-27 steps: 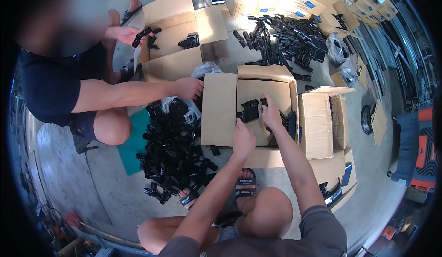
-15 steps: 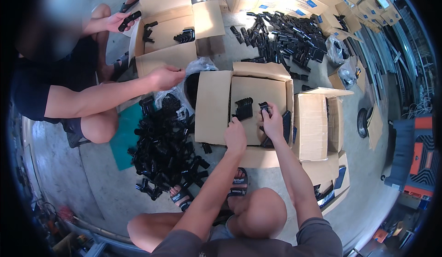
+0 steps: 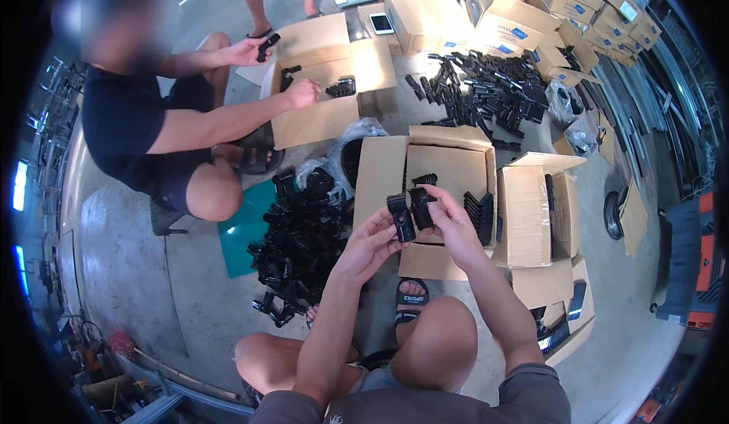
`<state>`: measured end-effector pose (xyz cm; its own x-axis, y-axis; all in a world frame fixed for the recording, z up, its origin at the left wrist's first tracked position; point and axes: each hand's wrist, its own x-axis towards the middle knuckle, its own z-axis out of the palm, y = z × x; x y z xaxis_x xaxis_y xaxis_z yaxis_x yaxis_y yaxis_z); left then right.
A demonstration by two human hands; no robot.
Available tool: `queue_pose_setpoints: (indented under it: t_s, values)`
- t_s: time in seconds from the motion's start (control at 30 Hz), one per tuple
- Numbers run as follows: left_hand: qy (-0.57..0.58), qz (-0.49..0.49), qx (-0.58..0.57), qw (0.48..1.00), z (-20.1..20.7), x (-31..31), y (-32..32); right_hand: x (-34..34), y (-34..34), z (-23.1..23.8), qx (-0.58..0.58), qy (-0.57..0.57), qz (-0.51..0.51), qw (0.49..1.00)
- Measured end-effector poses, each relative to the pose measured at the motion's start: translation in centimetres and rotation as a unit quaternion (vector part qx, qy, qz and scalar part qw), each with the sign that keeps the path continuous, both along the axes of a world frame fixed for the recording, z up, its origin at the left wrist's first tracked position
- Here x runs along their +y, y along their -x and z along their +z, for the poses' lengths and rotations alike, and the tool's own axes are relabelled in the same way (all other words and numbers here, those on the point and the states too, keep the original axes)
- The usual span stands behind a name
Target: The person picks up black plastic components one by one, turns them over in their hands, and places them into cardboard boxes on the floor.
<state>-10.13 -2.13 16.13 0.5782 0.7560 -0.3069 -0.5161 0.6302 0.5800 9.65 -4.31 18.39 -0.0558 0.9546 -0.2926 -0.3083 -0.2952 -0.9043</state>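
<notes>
My left hand (image 3: 370, 245) grips one glossy black pipe-clamp piece (image 3: 402, 217) between thumb and fingers, upright. Close beside it, my right hand (image 3: 459, 233) pinches a second black pipe-clamp piece (image 3: 422, 208); whether the two pieces touch I cannot tell. Both hands are over the near side of an open cardboard box (image 3: 381, 177). Inside that box, a row of black pieces (image 3: 480, 216) lies along the right wall, and a smaller group (image 3: 425, 179) shows behind my fingers. A big heap of similar black pieces (image 3: 300, 234) lies to the left, partly on a green sheet (image 3: 241, 234).
A co-worker (image 3: 125, 113) squats at left, holding a black piece over another open box (image 3: 315, 120). More black parts (image 3: 497, 86) are piled on the floor at the back. An opened carton (image 3: 524, 215) stands right of my box. A phone (image 3: 381, 23) lies on a carton behind.
My hands have come up and together, each now holding a piece above the box's near edge. The co-worker's nearer hand has moved to their box. The view has shifted.
</notes>
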Motion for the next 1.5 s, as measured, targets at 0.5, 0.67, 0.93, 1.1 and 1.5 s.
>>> queue_pose_setpoints:
  t_s: [0.5, 0.67, 0.93, 1.1, 1.5]
  values:
    - [-0.266, 0.111, 0.115, 0.951, 14.3, -3.4, 6.7, -3.0, 8.0, 13.9, 0.004, -0.142, 0.044, 0.989]
    - [-0.276, 0.18, 0.214, 0.919, 17.1, -4.3, 8.5, -3.2, 11.8, 15.4, -0.04, -0.194, 0.033, 0.98]
    - [-0.227, 0.134, 0.169, 0.95, 16.8, -5.2, 11.6, -2.3, 16.4, 14.6, -0.052, -0.217, 0.043, 0.974]
    - [-0.231, 0.104, 0.154, 0.955, 15.7, -5.6, 14.4, -2.5, 16.8, 13.7, -0.069, -0.193, 0.099, 0.974]
    - [-0.191, 0.175, 0.196, 0.946, 13.5, -6.1, 16.1, -3.0, 19.0, 11.8, -0.095, -0.173, 0.094, 0.976]
